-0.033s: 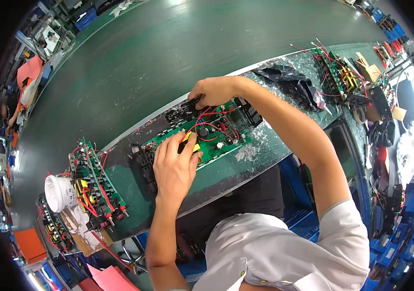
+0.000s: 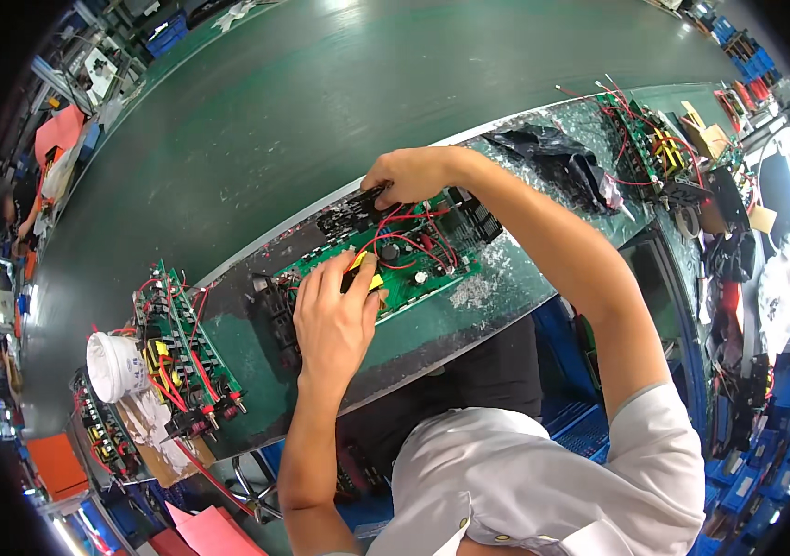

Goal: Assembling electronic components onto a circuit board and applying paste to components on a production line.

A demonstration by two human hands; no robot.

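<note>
- Head view: my left hand (image 2: 335,310) lies flat on the near part of the green circuit board (image 2: 413,264), with the fingers together and pressing on a yellow component (image 2: 367,275). It does not grip anything that I can see.
- My right hand (image 2: 404,176) reaches over the far edge of the board. Its fingers are curled at the black heat sink (image 2: 358,208), but if they pinch something I cannot tell, because the hand hides the tips.
- The board rests on the narrow workbench (image 2: 497,287), between me and the wide green conveyor belt (image 2: 321,111). Red wires (image 2: 404,232) loop across its middle.
- To the left, near a white cup (image 2: 112,366), more green boards (image 2: 182,343) stand on their edge. To the far right is a black bag (image 2: 552,157) and another board (image 2: 640,139).
- What could go wrong, I think: my right wrist crosses just above the red wires, so it may catch one and pull it loose.
- If my left hand presses too hard, the yellow part could bend or the board could slide toward the bench edge.
</note>
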